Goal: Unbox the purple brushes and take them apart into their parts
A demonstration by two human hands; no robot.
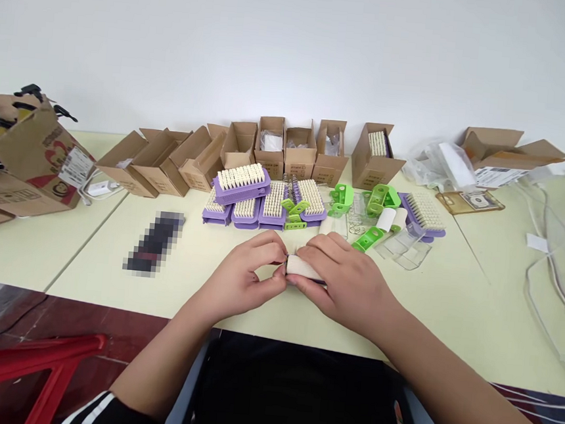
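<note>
A pale, finely ribbed block (303, 268) with a dark lower edge is held just above the table in front of me. My right hand (343, 277) wraps round it from the right, thumb below and fingers over the top. At its left end my left hand (252, 269) pinches with thumb and index finger; the fingers partly hide that end. Beyond the hands lie several purple brush heads with cream bristles (273, 201), dark coil springs (292, 188), green plastic parts (341, 199) and clear plastic covers (410, 248).
A row of open cardboard boxes (239, 145) stands along the wall. Larger cartons (44, 158) are at left, another open box (507, 156) and plastic bags (439, 165) at right. A blurred dark object (155, 242) lies left; white cables (548, 255) run right. A red stool (31, 368) stands below.
</note>
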